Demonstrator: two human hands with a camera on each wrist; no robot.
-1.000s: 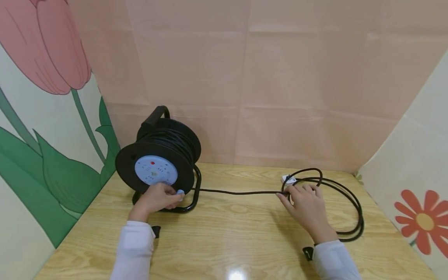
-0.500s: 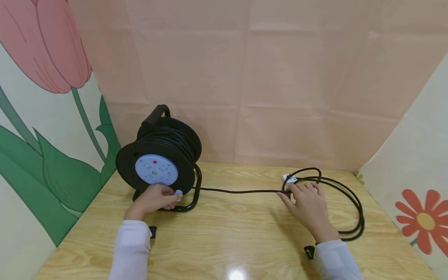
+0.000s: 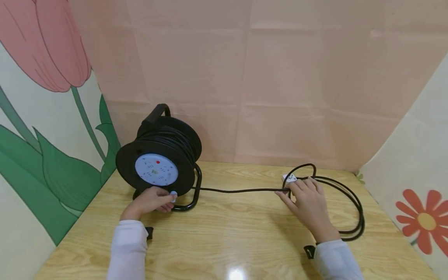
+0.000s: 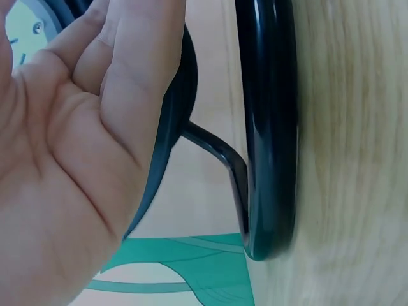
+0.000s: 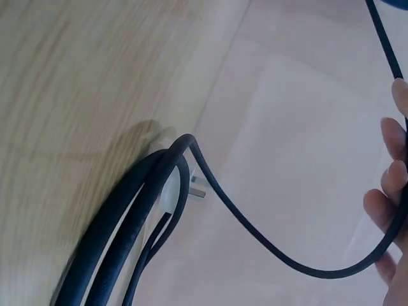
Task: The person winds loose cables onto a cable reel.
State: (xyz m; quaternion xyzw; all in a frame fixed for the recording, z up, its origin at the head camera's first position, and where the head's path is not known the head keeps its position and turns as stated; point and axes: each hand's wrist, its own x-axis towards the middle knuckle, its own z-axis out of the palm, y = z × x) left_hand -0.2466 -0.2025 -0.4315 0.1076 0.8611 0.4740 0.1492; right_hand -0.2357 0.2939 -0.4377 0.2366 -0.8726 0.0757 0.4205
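A black cable reel (image 3: 127,165) with a pale blue socket panel (image 3: 156,169) stands upright at the left of the table. My left hand (image 3: 147,201) pinches the small blue knob (image 3: 173,193) low on its front flange. In the left wrist view the palm (image 4: 70,159) hides the knob. From the reel a black cable (image 3: 238,191) runs taut to the right, where my right hand (image 3: 308,208) grips it between thumb and fingers. Beyond that hand the cable lies in loose loops (image 3: 360,214). A white plug (image 3: 289,178) lies behind the fingers, its metal pins showing in the right wrist view.
The reel's black tube stand (image 3: 190,206) rests on the wood-grain table (image 3: 241,233). A pink sheet (image 3: 241,85) hangs behind. Flower-painted panels (image 3: 425,221) close off both sides.
The reel has turned slightly clockwise, my left hand carrying the knob down and left. Beside my right hand, the cable's upper loop has shifted left and up a little.
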